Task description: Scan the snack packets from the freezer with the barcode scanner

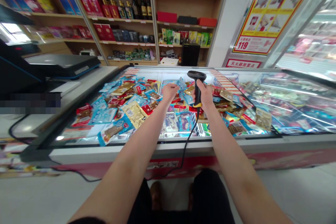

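My right hand (pixel 205 92) is wrapped round the handle of a black barcode scanner (pixel 196 76), which it holds upright above the freezer. A black cable (pixel 189 134) runs down from the handle. To the left, my left hand (pixel 169 92) is closed, its fingertips pinched at the edge of a small blue snack packet (pixel 181 83); the grip itself is partly hidden. Beneath both hands, many blue, red and gold snack packets lie scattered over the glass top. A gold packet (pixel 134 113) lies left of my left forearm.
The chest freezer (pixel 105 154) has a pale front rim. A counter scale (pixel 65 63) stands at the left beside a dark machine. Shelves with boxes and bottles (pixel 144 7) line the back wall. The scanner cable also hangs along the freezer front.
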Demonstrator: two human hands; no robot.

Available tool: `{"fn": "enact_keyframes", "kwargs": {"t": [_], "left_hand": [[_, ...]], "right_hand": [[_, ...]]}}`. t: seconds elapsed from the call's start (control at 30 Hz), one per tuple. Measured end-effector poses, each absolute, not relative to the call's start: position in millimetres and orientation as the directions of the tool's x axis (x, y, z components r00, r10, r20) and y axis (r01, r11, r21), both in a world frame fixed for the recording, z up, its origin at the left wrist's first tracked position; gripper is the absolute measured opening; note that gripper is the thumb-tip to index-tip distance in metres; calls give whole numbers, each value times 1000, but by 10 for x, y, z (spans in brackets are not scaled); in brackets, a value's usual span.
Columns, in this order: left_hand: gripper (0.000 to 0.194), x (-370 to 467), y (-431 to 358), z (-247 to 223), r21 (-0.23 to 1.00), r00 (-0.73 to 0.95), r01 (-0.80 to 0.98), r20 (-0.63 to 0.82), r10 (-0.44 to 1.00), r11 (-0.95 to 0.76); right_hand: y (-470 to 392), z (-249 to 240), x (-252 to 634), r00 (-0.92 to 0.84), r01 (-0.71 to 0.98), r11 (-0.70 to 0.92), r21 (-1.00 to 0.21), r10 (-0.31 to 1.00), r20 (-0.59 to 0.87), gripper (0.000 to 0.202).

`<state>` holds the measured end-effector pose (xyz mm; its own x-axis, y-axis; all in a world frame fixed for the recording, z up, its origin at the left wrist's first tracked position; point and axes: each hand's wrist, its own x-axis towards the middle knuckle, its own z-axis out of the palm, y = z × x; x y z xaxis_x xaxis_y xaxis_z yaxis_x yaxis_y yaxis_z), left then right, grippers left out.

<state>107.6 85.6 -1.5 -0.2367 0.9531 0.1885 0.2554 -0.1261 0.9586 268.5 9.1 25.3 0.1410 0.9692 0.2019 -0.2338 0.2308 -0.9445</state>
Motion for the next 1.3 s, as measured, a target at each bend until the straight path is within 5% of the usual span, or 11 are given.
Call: {"fn": "enact_keyframes", "kwargs": {"t": [0.13, 0.37, 0.57, 0.97, 1.3], "left_hand": [[12, 1028, 801, -45, 752, -143, 632, 353, 925, -190], [14, 638, 734, -105, 539, -167, 841, 317, 934, -32], [32, 388, 539, -75, 446, -261, 892, 371, 891, 76], [61, -1, 484, -113, 202, -206, 966, 229, 952, 160], [46, -57, 560, -66, 146, -64, 988, 175, 982, 39]], "right_hand": [[89, 252, 2659, 143, -236, 241, -941, 967, 212, 44], [113, 201, 2622, 117, -269, 223, -937, 973, 198, 46], [106, 152, 2565, 58, -267, 227, -936, 974, 220, 47], [166, 175, 2121, -133, -155, 141, -978, 978, 162, 43], [240, 91, 2031, -131, -114, 135, -984, 980, 150, 39]]}}
